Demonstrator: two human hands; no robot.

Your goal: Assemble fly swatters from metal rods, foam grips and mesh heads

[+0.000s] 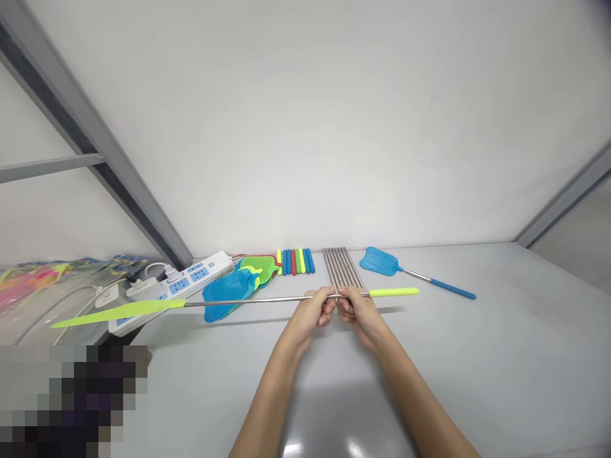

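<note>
– Holding what in the left hand [316, 308]?
– Curled closed, pinching a yellow swatter [233, 301] by its metal pole [277, 299].
– And in the right hand [356, 308]?
– Curled closed too, pinching the same pole just beside the left hand, near the yellow handle [394, 292].
– Seeing what past both hands?
– Seeing metal sticks [342, 267] on the surface [501, 356].

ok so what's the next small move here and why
Perhaps slide the left hand along the metal rod toward the yellow head, ready to push it shorter: both hands grip close together near the yellow handle, and far more rod shows than on the blue swatter.
</note>
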